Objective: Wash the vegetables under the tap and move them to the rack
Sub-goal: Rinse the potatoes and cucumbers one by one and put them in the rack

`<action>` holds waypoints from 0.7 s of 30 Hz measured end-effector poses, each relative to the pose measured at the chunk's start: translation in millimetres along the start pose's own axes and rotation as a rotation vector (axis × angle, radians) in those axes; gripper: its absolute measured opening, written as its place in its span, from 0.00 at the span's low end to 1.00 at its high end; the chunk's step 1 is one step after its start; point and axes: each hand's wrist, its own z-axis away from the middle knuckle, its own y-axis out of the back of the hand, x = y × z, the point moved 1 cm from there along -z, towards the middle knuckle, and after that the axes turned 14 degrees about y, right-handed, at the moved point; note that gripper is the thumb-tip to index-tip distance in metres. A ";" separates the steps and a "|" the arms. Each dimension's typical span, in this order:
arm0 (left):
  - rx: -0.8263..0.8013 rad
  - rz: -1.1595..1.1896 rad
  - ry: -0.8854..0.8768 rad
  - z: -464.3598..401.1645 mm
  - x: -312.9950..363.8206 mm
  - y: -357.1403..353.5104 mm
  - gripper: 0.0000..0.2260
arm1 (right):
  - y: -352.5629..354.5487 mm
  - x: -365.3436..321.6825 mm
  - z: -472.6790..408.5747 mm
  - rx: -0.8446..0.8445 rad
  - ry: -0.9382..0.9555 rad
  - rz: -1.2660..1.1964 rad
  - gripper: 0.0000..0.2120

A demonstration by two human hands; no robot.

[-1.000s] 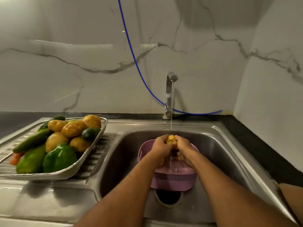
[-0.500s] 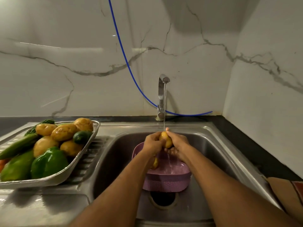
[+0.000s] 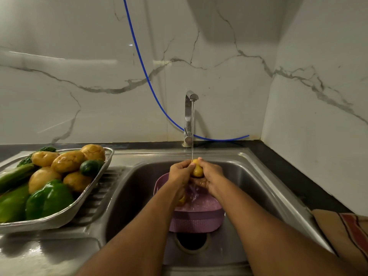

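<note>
both hands meet over the sink (image 3: 264,176) under the tap (image 3: 189,116): left hand (image 3: 180,172) and right hand (image 3: 211,175) each curl round one small potato (image 3: 197,169), thin water stream landing on its top. below them sits 1 purple basket (image 3: 196,218) in the basin, water splashing in it, one more yellow piece (image 3: 182,199) showing at its left inner wall, partly hidden by the left wrist. drain hole (image 3: 192,241) just in front of the basket, nearer the camera. basin floor is open to the right of the basket and along the left wall. 1 metal rack (image 3: 65,214) on the ribbed drainboard (image 3: 99,196), left of the basin, its right corner near the basin edge. in it: 5 potatoes (image 3: 67,161) piled at the back, 2 green peppers (image 3: 48,199) at front, 1 small dark green round piece (image 3: 90,167) by the right rim, 1 long green one (image 3: 16,175) on the left, dark leafy bit behind; rack looks nearly full. striped cloth (image 3: 350,234) on the black counter (image 3: 288,172) at right. blue hose (image 3: 149,80) runs down the white marble wall (image 3: 79,66) behind the tap. steel surfaces are wet and shiny.
</note>
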 end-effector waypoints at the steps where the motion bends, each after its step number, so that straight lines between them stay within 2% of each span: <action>1: -0.046 -0.023 0.012 0.8 0.7 -2.5 0.11 | 0.0 0.3 -2.6 0.041 -0.012 -0.019 0.12; 5: -0.001 0.042 -0.029 -0.5 -2.9 -11.0 0.09 | -4.9 3.6 -8.3 0.125 -0.047 -0.134 0.12; 13: 0.084 0.160 -0.030 -4.7 -6.7 -12.5 0.11 | -1.4 13.0 -9.1 0.104 0.010 -0.075 0.14; 15: 0.056 0.168 -0.021 -4.0 -8.2 -11.4 0.11 | -0.4 12.2 -8.4 0.093 0.023 -0.066 0.15; 21: -0.120 0.134 -0.026 -0.5 -2.2 -5.2 0.14 | 0.6 -1.1 0.0 0.070 0.029 -0.129 0.08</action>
